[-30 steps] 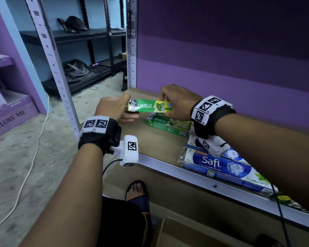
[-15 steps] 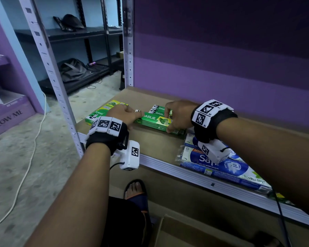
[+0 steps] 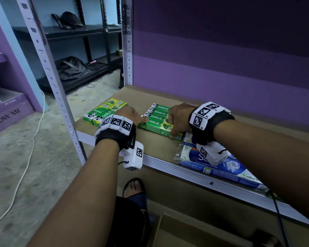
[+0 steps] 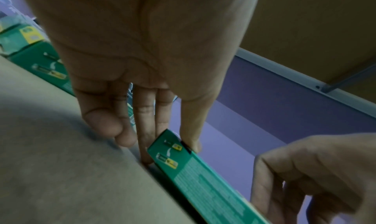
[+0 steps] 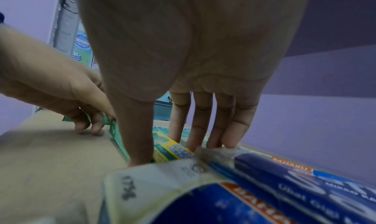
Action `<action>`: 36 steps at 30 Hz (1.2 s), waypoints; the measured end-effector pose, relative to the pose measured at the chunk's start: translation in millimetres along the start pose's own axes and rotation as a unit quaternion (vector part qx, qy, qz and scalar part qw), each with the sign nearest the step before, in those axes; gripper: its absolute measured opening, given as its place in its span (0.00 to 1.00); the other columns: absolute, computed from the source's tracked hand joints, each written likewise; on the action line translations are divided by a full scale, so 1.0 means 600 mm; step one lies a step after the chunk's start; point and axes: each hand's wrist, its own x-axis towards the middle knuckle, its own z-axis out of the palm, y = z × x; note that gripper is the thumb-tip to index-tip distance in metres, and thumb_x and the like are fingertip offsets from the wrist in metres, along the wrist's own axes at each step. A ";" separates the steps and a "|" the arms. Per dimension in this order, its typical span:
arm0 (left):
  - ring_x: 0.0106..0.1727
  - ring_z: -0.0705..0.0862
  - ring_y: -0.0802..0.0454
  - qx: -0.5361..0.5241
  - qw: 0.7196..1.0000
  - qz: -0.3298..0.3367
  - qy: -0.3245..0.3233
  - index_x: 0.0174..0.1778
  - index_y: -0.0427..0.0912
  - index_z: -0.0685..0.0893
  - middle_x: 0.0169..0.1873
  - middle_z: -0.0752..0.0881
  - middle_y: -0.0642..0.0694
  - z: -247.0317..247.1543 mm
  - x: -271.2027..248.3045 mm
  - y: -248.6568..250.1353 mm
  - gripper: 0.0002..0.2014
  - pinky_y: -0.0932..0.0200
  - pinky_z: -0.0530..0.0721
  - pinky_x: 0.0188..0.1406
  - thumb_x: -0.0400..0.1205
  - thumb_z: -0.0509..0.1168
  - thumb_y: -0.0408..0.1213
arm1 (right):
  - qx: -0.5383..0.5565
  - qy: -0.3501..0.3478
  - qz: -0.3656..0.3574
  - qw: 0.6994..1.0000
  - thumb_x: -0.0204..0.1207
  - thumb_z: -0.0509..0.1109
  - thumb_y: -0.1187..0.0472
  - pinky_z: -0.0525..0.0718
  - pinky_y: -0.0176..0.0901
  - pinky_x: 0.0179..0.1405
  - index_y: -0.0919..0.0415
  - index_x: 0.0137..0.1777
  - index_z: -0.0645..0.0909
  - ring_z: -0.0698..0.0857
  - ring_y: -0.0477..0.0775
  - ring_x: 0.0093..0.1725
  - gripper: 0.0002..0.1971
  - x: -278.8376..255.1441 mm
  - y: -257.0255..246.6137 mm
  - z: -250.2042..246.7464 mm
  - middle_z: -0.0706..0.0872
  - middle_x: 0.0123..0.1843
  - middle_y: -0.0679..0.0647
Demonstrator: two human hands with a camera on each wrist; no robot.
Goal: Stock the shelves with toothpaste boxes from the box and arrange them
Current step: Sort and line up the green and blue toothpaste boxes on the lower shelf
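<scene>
A green Darlie toothpaste box (image 3: 155, 124) (image 4: 203, 184) lies flat on the brown shelf (image 3: 153, 145), at the front of a row of like Darlie boxes (image 3: 159, 111). My left hand (image 3: 143, 119) (image 4: 168, 147) pinches its left end between thumb and straight fingers. At the other end my right hand (image 3: 173, 129) (image 5: 179, 148) holds the box, thumb down on the front corner and fingers over the top; the yellow end (image 5: 173, 152) shows between them.
Two more Darlie boxes (image 3: 103, 111) lie at the shelf's left edge. Blue Safi packs (image 3: 218, 168) (image 5: 274, 187) sit right of my right hand. A grey upright (image 3: 50, 77) stands at the left. Below are an open cardboard box (image 3: 194, 232) and a sandalled foot (image 3: 134, 189).
Both hands have lowered the Darlie box from the air onto the shelf, against the front of the row. They still hold its ends.
</scene>
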 end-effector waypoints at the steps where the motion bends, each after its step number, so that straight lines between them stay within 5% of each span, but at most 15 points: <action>1: 0.45 0.87 0.42 0.006 1.000 0.003 0.000 0.49 0.34 0.89 0.46 0.91 0.35 0.001 0.002 0.000 0.24 0.57 0.81 0.44 0.73 0.76 0.54 | 0.003 -0.002 0.002 1.000 0.64 0.85 0.47 0.80 0.42 0.44 0.58 0.62 0.82 0.83 0.57 0.54 0.29 0.000 -0.001 0.000 0.85 0.60 0.55; 7: 0.45 0.88 0.41 0.023 1.000 0.018 -0.007 0.44 0.36 0.91 0.43 0.91 0.37 0.009 0.016 -0.009 0.22 0.56 0.82 0.43 0.72 0.77 0.55 | 0.031 -0.003 0.007 0.999 0.63 0.86 0.48 0.75 0.40 0.41 0.57 0.62 0.81 0.81 0.56 0.49 0.30 0.001 -0.003 0.000 0.85 0.58 0.54; 11: 0.30 0.83 0.49 0.008 1.000 0.022 -0.001 0.39 0.48 0.87 0.36 0.90 0.45 0.015 0.025 -0.011 0.14 0.61 0.80 0.33 0.69 0.79 0.54 | 0.044 0.004 0.010 0.999 0.62 0.87 0.48 0.71 0.38 0.30 0.54 0.61 0.80 0.79 0.54 0.46 0.30 0.002 0.000 0.002 0.80 0.49 0.49; 14: 0.25 0.78 0.55 -0.002 1.000 0.018 -0.006 0.43 0.50 0.89 0.31 0.86 0.48 0.014 0.028 -0.013 0.14 0.64 0.73 0.27 0.70 0.79 0.53 | 0.042 0.007 0.011 0.999 0.61 0.87 0.47 0.68 0.35 0.28 0.54 0.60 0.80 0.78 0.53 0.45 0.30 0.005 0.001 0.004 0.79 0.47 0.48; 22: 0.24 0.77 0.57 -0.032 0.999 0.027 -0.007 0.43 0.50 0.91 0.40 0.92 0.42 0.012 0.027 -0.020 0.13 0.64 0.78 0.39 0.69 0.80 0.52 | 0.023 0.010 0.002 1.000 0.60 0.86 0.44 0.69 0.36 0.28 0.54 0.59 0.80 0.79 0.54 0.45 0.30 0.008 0.002 0.003 0.81 0.50 0.50; 28: 0.24 0.79 0.59 -0.015 1.000 0.027 0.000 0.42 0.49 0.92 0.18 0.82 0.58 0.006 0.018 -0.012 0.12 0.65 0.77 0.32 0.72 0.78 0.52 | 0.028 0.014 0.002 0.999 0.58 0.86 0.41 0.67 0.36 0.27 0.51 0.55 0.80 0.76 0.46 0.37 0.29 0.011 0.007 0.004 0.79 0.43 0.45; 32: 0.41 0.89 0.41 -0.041 0.998 0.035 0.032 0.45 0.46 0.92 0.38 0.91 0.44 -0.016 0.007 -0.018 0.05 0.54 0.89 0.47 0.75 0.75 0.41 | 0.031 0.030 -0.002 0.999 0.62 0.82 0.36 0.68 0.38 0.30 0.51 0.52 0.82 0.77 0.47 0.39 0.26 0.014 0.004 0.004 0.80 0.46 0.46; 36: 0.39 0.85 0.55 -0.060 0.992 0.066 0.094 0.42 0.48 0.91 0.38 0.90 0.52 -0.050 -0.002 -0.039 0.02 0.78 0.75 0.31 0.76 0.74 0.38 | 0.037 0.046 -0.007 0.998 0.67 0.79 0.37 0.70 0.38 0.32 0.48 0.52 0.80 0.79 0.48 0.40 0.21 0.022 -0.014 -0.004 0.79 0.42 0.44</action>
